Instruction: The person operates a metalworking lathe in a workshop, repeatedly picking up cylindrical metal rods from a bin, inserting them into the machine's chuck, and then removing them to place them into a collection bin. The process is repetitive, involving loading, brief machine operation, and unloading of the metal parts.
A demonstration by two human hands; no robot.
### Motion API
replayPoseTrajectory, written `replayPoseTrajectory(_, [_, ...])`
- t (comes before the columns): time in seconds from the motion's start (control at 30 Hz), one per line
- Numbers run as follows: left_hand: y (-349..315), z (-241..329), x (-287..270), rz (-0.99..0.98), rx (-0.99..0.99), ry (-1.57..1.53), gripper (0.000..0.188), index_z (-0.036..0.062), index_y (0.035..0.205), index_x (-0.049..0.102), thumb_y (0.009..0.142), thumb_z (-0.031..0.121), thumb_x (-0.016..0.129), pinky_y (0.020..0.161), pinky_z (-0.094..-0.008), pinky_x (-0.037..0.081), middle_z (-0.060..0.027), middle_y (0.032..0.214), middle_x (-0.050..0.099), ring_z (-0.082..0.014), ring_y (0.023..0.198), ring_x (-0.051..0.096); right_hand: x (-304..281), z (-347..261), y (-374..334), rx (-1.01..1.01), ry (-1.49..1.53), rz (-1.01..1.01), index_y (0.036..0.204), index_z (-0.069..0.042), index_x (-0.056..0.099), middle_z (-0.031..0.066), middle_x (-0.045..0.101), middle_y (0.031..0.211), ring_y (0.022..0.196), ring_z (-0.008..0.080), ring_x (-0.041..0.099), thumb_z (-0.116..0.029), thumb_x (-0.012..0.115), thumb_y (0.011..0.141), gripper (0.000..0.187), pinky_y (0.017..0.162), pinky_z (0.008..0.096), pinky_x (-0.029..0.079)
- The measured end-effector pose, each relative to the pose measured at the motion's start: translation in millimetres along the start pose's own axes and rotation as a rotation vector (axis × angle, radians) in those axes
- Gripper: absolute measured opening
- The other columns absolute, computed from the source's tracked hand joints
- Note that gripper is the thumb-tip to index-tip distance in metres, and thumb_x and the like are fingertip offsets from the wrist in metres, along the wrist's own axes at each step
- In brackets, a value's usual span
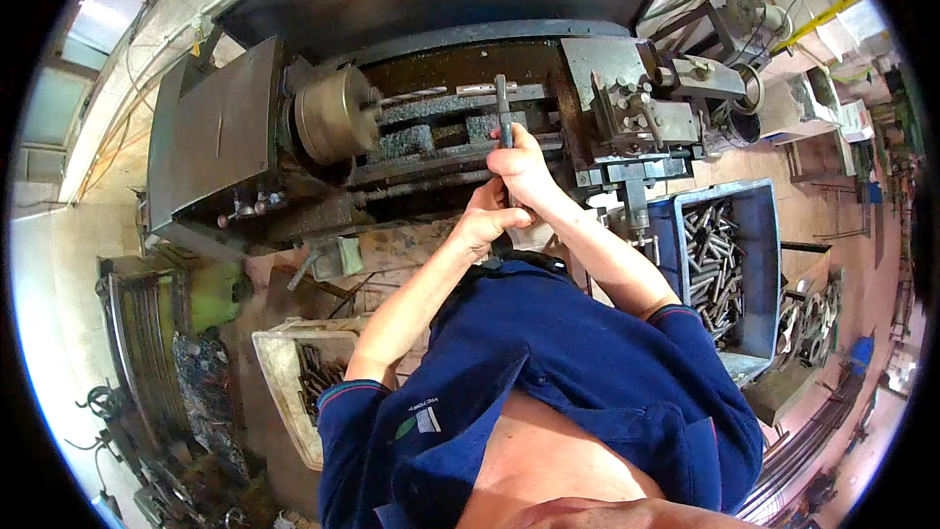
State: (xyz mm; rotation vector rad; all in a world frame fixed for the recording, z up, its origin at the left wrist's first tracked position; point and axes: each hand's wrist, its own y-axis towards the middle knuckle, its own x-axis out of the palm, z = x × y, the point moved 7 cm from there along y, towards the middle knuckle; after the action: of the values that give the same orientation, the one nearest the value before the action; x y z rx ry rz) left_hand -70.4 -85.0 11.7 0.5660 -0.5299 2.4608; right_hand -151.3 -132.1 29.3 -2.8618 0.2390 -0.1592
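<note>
In front of my body, over the near side of a lathe [431, 39], both my hands are closed around a long, slim grey metal tool [503, 103]. It stands nearly upright in the view, with its narrow tip toward the lathe bed. My right hand [524, 168] wraps its middle, the fingers partly hidden behind it. Just below and to the left, my left hand [482, 222] grips the lower end with its thumb across. The fingers cover much of the tool, so its exact kind cannot be made out.
The round chuck [331, 116] is at the left of the lathe, the tool post [627, 108] at the right. A blue bin [774, 264] of metal pins stands to my right, a pale bin [279, 372] of dark rods to my left. Metal chips [406, 140] litter the bed.
</note>
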Motion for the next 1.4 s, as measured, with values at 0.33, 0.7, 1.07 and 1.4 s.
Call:
replayPoseTrajectory(0.33, [1.4, 10.9, -16.5, -0.002, 0.018, -0.009, 0.054, -0.0001, 0.103, 0.052, 0.057, 0.017, 0.074, 0.073, -0.0260, 0.046, -0.0034, 0.087, 0.058, -0.0131, 0.081, 0.057, 22.1, -14.9, 10.0, -0.003, -0.067, 0.004, 0.086, 0.002, 0.047, 0.0064, 0.047, 0.068, 0.064, 0.0147, 0.046, -0.012, 0.057, 0.060, 0.032, 0.055, 0.0293, 0.039])
replayPoseTrajectory(0.7, [-17.6, 18.5, -51.7, 0.006, 0.024, -0.049, 0.065, -0.0005, 0.111, 0.047, 0.057, 0.017, 0.077, 0.077, -0.0284, 0.048, -0.0039, 0.093, 0.056, -0.0154, 0.085, 0.056, 68.9, -18.5, 9.2, 0.021, -0.295, -0.047, 0.085, 0.002, 0.049, 0.0124, 0.053, 0.076, 0.075, 0.0200, 0.051, -0.012, 0.057, 0.059, 0.031, 0.068, 0.0306, 0.042])
replayPoseTrajectory(1.07, [-18.7, 9.5, -70.3, -0.059, 0.014, -0.056, 0.049, -0.0029, 0.103, 0.053, 0.060, 0.010, 0.073, 0.071, -0.0281, 0.049, -0.0052, 0.091, 0.059, -0.0163, 0.083, 0.059, 82.5, -13.3, 7.1, 0.021, -0.131, -0.064, 0.091, -0.001, 0.049, 0.0062, 0.050, 0.073, 0.069, 0.0150, 0.046, -0.008, 0.059, 0.061, 0.033, 0.061, 0.0297, 0.042])
replayPoseTrajectory(1.4, [-22.1, 11.3, -73.3, 0.020, 0.021, 0.009, 0.055, -0.0011, 0.098, 0.050, 0.058, 0.024, 0.079, 0.060, -0.0251, 0.048, -0.0048, 0.080, 0.060, -0.0152, 0.068, 0.059, 93.8, 44.1, 54.1, -0.360, -0.392, -0.025, 0.075, -0.002, 0.047, 0.0055, 0.047, 0.055, 0.058, 0.0104, 0.049, -0.005, 0.065, 0.059, 0.024, 0.050, 0.0298, 0.044])
